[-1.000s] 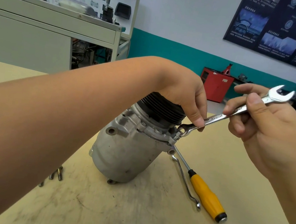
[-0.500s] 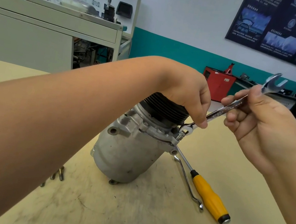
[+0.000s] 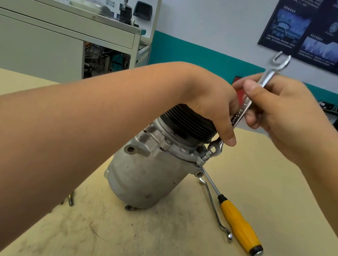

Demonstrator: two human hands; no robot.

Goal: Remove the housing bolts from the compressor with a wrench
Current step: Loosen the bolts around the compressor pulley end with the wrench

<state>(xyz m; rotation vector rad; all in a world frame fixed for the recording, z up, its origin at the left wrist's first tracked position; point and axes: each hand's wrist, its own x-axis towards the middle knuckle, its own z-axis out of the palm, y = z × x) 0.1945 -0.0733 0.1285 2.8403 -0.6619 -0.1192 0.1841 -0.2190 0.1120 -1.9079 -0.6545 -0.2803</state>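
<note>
Head view: left hand [image 3: 214,104] clamps the compressor [image 3: 147,173] top at frame centre; right hand [image 3: 284,108] pinches the wrench [image 3: 241,112], ring end on a housing bolt [image 3: 207,155]. Wrench swung steeper than a second ago.

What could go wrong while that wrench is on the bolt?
The wrench could slip off the bolt, and a finger of the left hand right beside its ring end might get pinched. The compressor stands tilted, steadied by that hand, so a hard pull from the right hand could tip it. The loose bolts on the table might roll away.
</note>
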